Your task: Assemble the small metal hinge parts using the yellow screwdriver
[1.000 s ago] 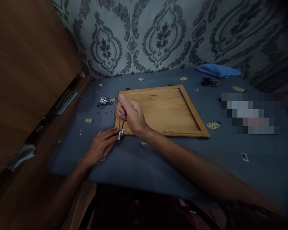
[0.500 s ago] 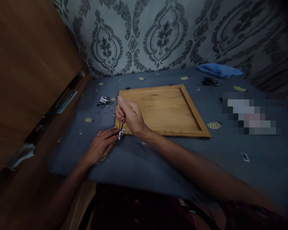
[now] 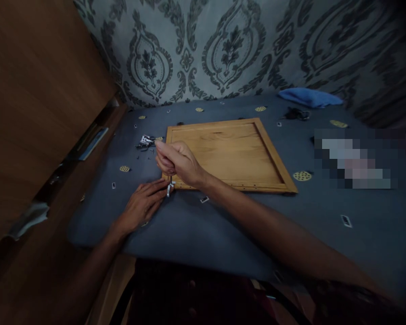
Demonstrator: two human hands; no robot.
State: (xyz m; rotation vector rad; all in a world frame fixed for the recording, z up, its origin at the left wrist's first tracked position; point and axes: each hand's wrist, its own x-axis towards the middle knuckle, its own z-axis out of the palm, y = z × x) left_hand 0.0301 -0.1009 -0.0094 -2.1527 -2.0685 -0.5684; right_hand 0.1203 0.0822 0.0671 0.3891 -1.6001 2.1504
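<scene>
A light wooden frame panel (image 3: 230,153) lies flat on a blue-grey patterned cloth. At its near left corner stands a small metal bracket (image 3: 169,188). My left hand (image 3: 142,204) rests on the cloth with its fingertips pinching that bracket against the corner. My right hand (image 3: 177,161) is closed in a fist round a thin screwdriver (image 3: 171,180), whose tip points down onto the bracket. A row of small holes runs along the frame's near rail.
A heap of metal brackets and loose screws (image 3: 146,143) lies left of the frame. A blue cloth (image 3: 309,97) and a dark object (image 3: 296,114) sit at the back right. A wooden cabinet side (image 3: 37,99) rises on the left. Patterned wallpaper stands behind.
My right hand has shifted a little to the left and turned over the screwdriver. The left hand and bracket have stayed in place.
</scene>
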